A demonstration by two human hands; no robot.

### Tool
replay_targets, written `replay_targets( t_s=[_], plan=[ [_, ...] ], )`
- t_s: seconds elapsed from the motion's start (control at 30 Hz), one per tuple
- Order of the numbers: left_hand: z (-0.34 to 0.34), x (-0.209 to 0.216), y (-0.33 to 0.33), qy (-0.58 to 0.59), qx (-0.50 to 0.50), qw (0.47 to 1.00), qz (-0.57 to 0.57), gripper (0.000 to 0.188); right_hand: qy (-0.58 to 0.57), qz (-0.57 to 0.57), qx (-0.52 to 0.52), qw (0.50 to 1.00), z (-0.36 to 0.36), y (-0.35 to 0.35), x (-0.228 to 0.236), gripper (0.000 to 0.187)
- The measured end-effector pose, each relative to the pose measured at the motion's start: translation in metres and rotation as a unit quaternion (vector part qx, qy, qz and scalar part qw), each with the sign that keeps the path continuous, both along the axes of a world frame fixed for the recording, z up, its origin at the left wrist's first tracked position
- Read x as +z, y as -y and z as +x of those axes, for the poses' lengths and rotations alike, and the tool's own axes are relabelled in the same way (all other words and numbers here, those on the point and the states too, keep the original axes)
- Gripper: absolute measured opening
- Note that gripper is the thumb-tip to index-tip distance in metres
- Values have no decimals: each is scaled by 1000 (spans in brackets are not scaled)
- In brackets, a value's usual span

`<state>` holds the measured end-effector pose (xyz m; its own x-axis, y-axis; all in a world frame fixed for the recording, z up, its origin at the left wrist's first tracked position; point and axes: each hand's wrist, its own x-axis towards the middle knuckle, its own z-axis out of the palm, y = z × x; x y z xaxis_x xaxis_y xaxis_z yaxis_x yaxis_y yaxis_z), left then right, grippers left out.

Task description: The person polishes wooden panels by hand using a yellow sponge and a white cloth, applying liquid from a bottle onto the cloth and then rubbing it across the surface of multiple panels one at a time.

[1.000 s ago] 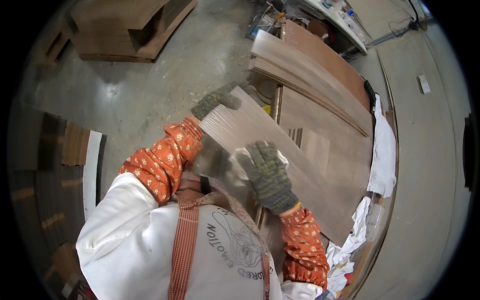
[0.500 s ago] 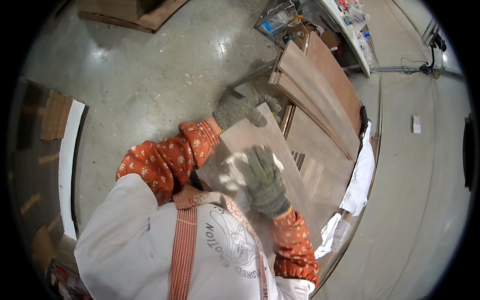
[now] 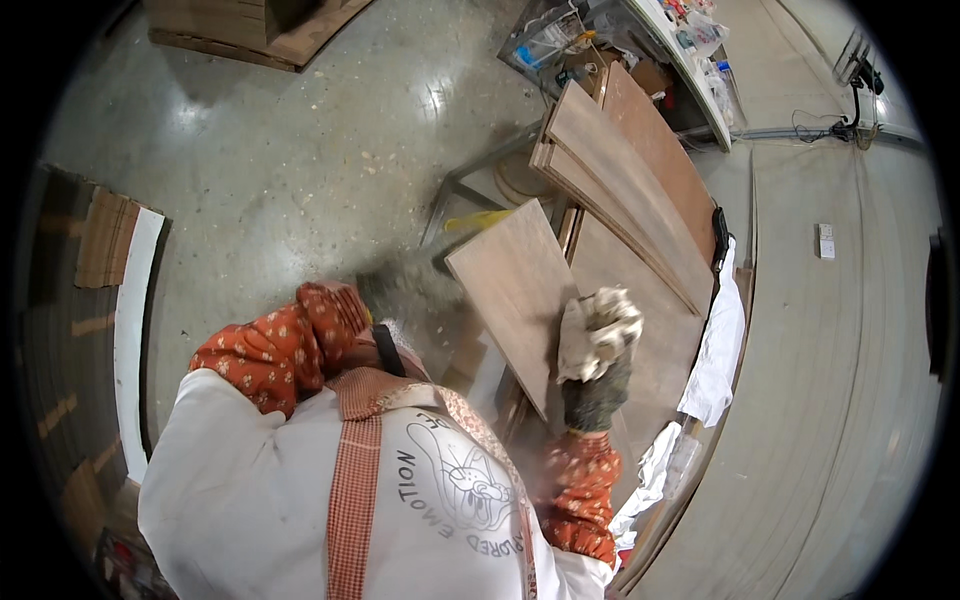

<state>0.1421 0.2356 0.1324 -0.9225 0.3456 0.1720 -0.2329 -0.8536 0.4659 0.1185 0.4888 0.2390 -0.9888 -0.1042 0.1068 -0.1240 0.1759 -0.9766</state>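
Note:
A crumpled off-white cloth (image 3: pixel 600 333) is bunched in my right hand (image 3: pixel 597 398), which wears a grey-green knit glove. That hand is over the wood-grain boards, close to the right edge of a short brown plank (image 3: pixel 515 300). The plank lies tilted on the bench, its near-left corner overhanging. My left hand (image 3: pixel 405 295), gloved the same way, is off to the left of the plank and apart from it. Motion smears its fingers, so I cannot see whether they are closed.
Several long boards (image 3: pixel 625 180) are stacked at the far right of the bench. White cloth (image 3: pixel 718 345) hangs along its right side by the wall. A metal frame (image 3: pixel 470 185) and a yellow object (image 3: pixel 475 220) show beyond the plank. Stacked cardboard (image 3: pixel 105 240) stands at the left.
My left hand has let go of the plank's far edge and pulled back toward me. My right hand has slid right with the cloth, off the plank's middle.

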Motion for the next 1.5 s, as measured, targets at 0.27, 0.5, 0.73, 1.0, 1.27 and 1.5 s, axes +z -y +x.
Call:
replay_targets(
  t_s=[0.27,0.5,0.73,1.0,1.27,1.5],
  plan=[
    [-6,14,-33,11,60,934,-353,61,-175,374,61,909,-46,9,5,53],
    [1,14,-53,90,105,937,-320,55,-326,373,390,776,-46,126,26,32],
    [4,14,-58,111,95,937,-317,49,-253,483,282,789,-94,167,7,32],
    [3,17,-68,103,111,979,-140,50,-95,178,202,958,-137,77,3,30],
    [6,17,-68,122,73,955,-260,53,-108,383,208,893,-105,119,-1,35],
    [2,16,-69,116,67,964,-229,56,-116,292,196,929,-132,82,15,30]
  ],
)
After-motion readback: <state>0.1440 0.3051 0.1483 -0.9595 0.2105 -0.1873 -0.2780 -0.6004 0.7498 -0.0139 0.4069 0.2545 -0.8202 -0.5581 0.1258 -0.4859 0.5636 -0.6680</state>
